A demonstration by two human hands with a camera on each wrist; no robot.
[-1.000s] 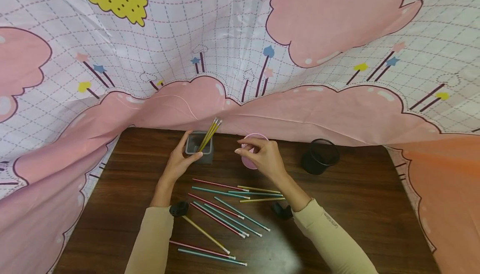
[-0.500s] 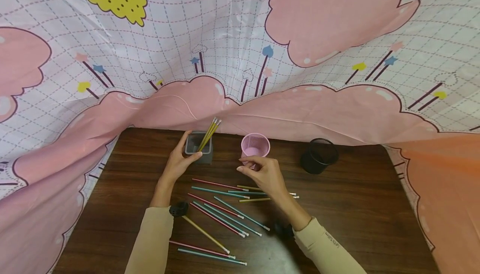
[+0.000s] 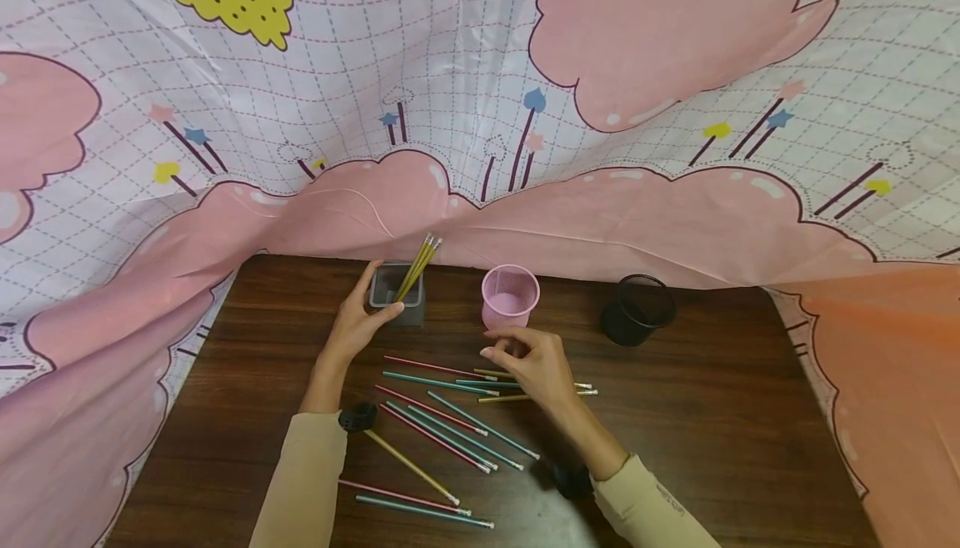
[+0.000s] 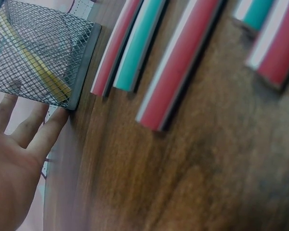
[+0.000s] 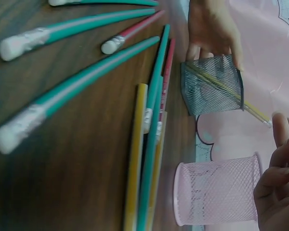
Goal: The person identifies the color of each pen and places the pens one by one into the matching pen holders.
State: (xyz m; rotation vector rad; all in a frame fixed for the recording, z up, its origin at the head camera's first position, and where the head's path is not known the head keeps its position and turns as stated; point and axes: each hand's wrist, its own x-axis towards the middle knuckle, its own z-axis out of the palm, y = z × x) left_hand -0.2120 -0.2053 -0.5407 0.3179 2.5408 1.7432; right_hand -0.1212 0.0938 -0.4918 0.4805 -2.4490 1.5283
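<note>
My left hand (image 3: pixel 354 324) grips a square grey mesh pencil holder (image 3: pixel 410 315) at the back left of the table, thumb on the near side and fingers on the left. Several yellow pencils (image 3: pixel 420 268) lean inside it, eraser ends up. My right hand (image 3: pixel 542 364) hovers just in front of a round pink mesh pencil cup (image 3: pixel 491 312), above some loose pencils. Its fingers are loosely bent with thumb and index apart, and nothing shows between them. In the right wrist view, the pink cup (image 5: pixel 216 192) stands beside these fingers.
Red, teal and yellow pencils lie loose across the middle, among them a teal pencil (image 3: pixel 483 426) and a yellow pencil (image 3: pixel 412 468). A round black mesh cup (image 3: pixel 628 324) stands at the back right. A printed cloth (image 3: pixel 600 231) hangs behind the dark wooden table (image 3: pixel 720 414).
My right hand has drawn back from over the pink cup toward me, uncovering the cup's opening. My left hand and the grey holder have stayed in place.
</note>
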